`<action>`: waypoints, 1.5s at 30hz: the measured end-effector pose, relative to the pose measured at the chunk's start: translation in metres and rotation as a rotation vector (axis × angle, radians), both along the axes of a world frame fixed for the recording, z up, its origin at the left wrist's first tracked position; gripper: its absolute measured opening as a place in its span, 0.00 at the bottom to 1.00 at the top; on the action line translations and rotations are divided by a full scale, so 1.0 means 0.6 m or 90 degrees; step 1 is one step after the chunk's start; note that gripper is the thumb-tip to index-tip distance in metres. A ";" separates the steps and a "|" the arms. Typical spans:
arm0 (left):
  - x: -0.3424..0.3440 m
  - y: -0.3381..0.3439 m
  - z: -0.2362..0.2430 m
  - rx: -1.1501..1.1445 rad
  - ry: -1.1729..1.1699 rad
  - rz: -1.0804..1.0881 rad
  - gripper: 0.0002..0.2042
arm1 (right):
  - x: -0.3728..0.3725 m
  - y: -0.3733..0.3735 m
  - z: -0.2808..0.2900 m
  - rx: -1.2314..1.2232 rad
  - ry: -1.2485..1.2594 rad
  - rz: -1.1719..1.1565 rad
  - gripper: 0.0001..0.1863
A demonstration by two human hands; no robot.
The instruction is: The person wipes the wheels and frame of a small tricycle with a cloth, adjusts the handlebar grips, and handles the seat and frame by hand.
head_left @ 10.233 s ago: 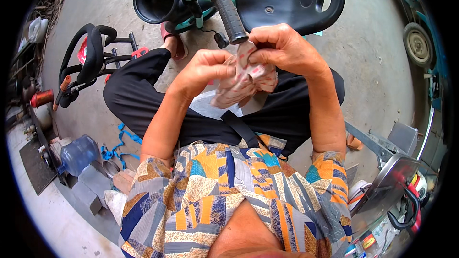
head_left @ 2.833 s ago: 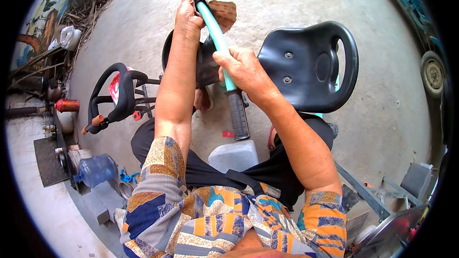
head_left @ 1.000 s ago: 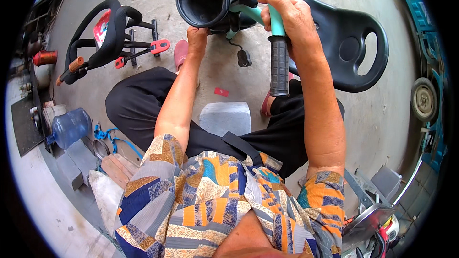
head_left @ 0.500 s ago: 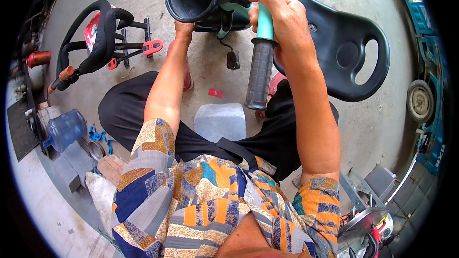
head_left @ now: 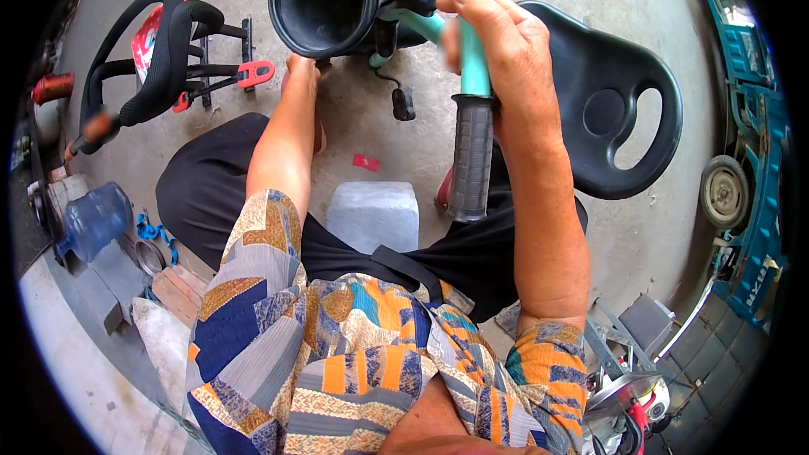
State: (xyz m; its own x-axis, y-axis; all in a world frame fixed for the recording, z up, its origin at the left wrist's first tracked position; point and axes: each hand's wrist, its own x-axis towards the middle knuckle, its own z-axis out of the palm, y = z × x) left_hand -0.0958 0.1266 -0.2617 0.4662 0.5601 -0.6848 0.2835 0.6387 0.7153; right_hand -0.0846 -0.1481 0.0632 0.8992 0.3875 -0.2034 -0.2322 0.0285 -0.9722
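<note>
My right hand (head_left: 516, 50) is wrapped round a mint-green handlebar tube (head_left: 472, 42), just above its ribbed dark grey rubber grip (head_left: 470, 160). Beside the tube, a black oval tub-like part (head_left: 329, 0) opens toward me at the top of the view. My left hand (head_left: 305, 69) reaches under the lower edge of that black part; its fingers are hidden there. A black moulded plastic seat (head_left: 602, 109) with an oval cut-out lies right of my right forearm. Below the tub, a small black pedal (head_left: 404, 104) hangs on its crank.
A black padded frame (head_left: 160, 59) with red clamps stands on the floor at left. A pale block (head_left: 373, 215) sits between my legs, near a red scrap (head_left: 366, 162). A blue water bottle (head_left: 97, 221) lies at lower left. At right stands a blue vehicle body (head_left: 754, 227) with a wheel.
The handlebar grip and black tub have come slightly nearer to me, and the tub sits further left. My left hand has come a little nearer too. The right hand keeps its hold.
</note>
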 end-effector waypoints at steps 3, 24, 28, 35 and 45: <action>-0.028 -0.016 -0.034 0.042 0.130 0.082 0.10 | 0.000 0.006 -0.004 0.040 -0.007 -0.032 0.16; -0.037 -0.083 0.138 0.177 -0.231 -0.054 0.07 | -0.004 -0.064 -0.028 0.199 0.006 -0.280 0.14; -0.021 -0.078 0.198 0.054 -0.281 -0.096 0.04 | -0.005 -0.091 -0.026 0.174 0.002 -0.263 0.15; 0.014 -0.072 0.303 0.103 -0.478 -0.151 0.09 | -0.015 -0.093 -0.029 0.108 -0.009 -0.237 0.14; -0.104 0.048 0.507 0.152 -0.454 -0.044 0.06 | -0.019 -0.100 -0.039 0.169 0.027 -0.160 0.20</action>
